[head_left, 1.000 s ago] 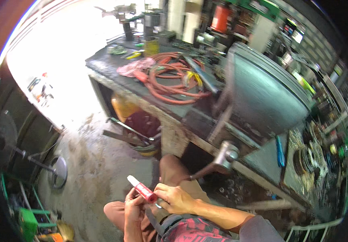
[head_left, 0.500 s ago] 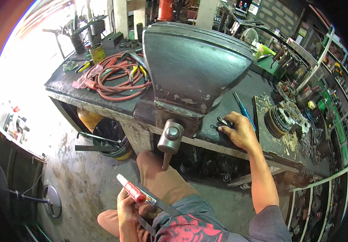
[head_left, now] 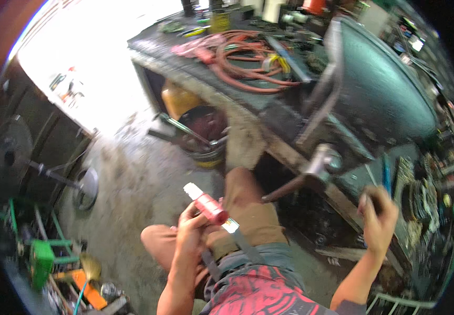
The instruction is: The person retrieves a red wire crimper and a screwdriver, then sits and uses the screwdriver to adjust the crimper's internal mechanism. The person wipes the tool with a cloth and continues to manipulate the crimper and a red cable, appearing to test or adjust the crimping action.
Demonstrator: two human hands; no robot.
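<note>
My left hand (head_left: 188,227) is closed around a small red tube (head_left: 210,208) with a white tip, held above my lap. A pale label or card with coloured marks (head_left: 230,225) shows by the tube's lower end. Beside the bench's front edge, on the right, my right hand (head_left: 379,218) has its fingers curled in. Motion blurs it, and whatever lies between its thumb and fingers cannot be made out. Between the hands and farther away stands a large bench vise (head_left: 384,100), its round screw head and handle (head_left: 316,168) jutting towards me.
On the workbench (head_left: 264,105) lie a coiled reddish hose (head_left: 237,79) and yellow-handled pliers (head_left: 282,64). Beneath it stands a dark bucket (head_left: 208,157) holding metal bars. A blue tool (head_left: 387,176) and ring-shaped metal parts (head_left: 413,199) lie right of the vise. A green object (head_left: 42,262) sits lower left.
The view has swung left, shifting the bench and vise rightwards in the picture. My right hand has come away from the small metal parts on the bench top. My left hand still holds the tube.
</note>
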